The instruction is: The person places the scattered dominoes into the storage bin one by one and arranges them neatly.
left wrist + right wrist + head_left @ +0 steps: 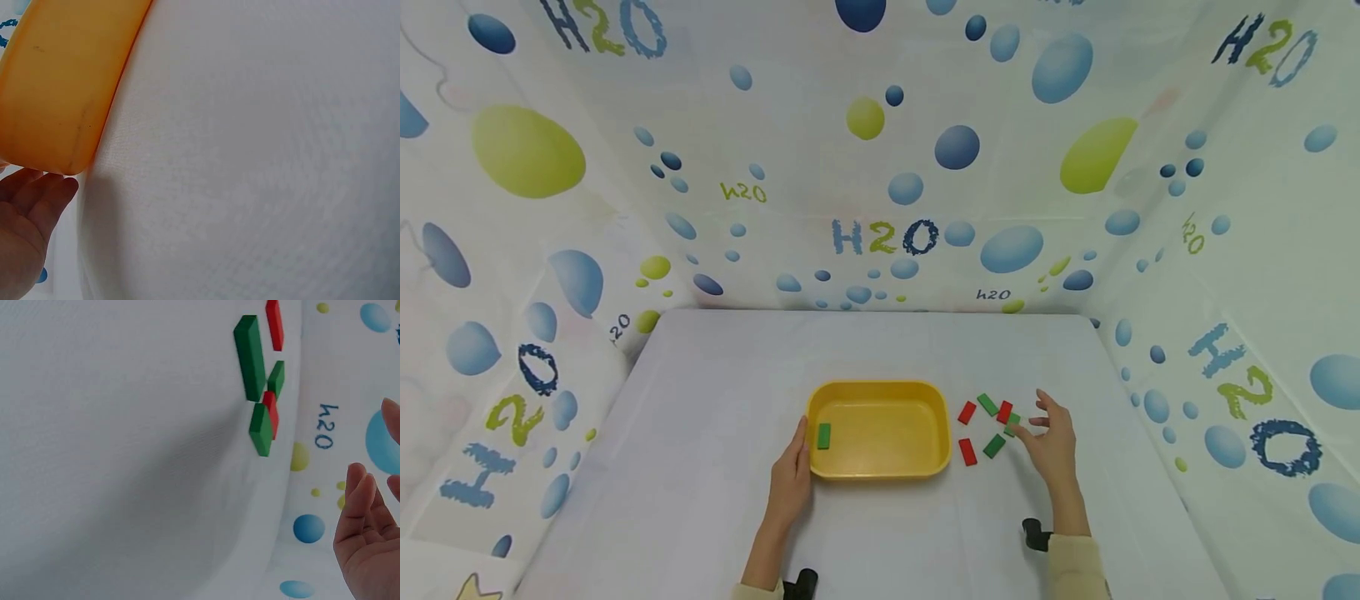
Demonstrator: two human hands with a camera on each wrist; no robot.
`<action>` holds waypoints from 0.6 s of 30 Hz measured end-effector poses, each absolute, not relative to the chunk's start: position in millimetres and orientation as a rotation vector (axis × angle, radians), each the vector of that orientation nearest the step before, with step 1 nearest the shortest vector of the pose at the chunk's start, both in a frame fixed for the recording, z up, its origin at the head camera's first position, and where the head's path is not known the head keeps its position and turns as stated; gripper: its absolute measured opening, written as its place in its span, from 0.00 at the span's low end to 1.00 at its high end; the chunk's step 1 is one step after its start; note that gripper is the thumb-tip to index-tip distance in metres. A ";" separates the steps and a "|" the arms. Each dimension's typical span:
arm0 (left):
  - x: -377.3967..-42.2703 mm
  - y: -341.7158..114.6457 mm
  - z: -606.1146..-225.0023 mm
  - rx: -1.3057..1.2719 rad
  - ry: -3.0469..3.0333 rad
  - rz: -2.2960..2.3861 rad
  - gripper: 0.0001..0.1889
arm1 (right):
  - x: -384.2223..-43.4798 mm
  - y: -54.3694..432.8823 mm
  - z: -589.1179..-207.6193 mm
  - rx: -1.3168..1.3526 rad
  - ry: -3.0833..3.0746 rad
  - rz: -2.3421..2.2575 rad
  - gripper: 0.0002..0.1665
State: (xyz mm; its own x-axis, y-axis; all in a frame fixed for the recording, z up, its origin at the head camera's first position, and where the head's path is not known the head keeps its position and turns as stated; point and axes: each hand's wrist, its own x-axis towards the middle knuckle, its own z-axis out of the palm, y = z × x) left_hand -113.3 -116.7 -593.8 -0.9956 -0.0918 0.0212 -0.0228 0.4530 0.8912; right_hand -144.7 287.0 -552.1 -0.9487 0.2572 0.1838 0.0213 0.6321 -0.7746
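Observation:
A yellow tray [880, 477] stands on the table, and a green block [824, 436] lies inside it near its left end. My left hand [792, 473] rests against the tray's left end; in the left wrist view its fairly straight fingers touch the tray's outer wall [62, 87]. To the right of the tray lie several small red and green blocks, among them a red block [967, 452] and a green block [994, 446]. Over the right side of this group hovers my right hand [1051, 442], thumb and fingers spread apart, nothing visible between them. It partly covers a green block [1012, 419].
A white cloth covers the table [685, 433]. Behind and at both sides hangs a curtain [805, 142] printed with blue and green dots. Dark wrist camera mounts [1036, 534] sit by both forearms. One red block [1004, 410] touches or overlaps its green neighbour.

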 end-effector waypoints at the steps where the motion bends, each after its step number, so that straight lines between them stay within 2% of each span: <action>1: -113.3 -116.8 -593.7 0.103 -2.621 -1.603 0.26 | -145.7 288.5 -554.5 -0.240 -2.600 1.222 0.47; 9: -113.9 -118.1 -595.7 0.086 -2.619 -1.565 0.25 | -153.0 299.8 -573.4 -0.340 -2.764 1.251 0.49; 18: -114.7 -117.8 -597.5 0.095 -2.599 -1.556 0.25 | -157.9 305.0 -587.4 -0.359 -2.844 1.302 0.47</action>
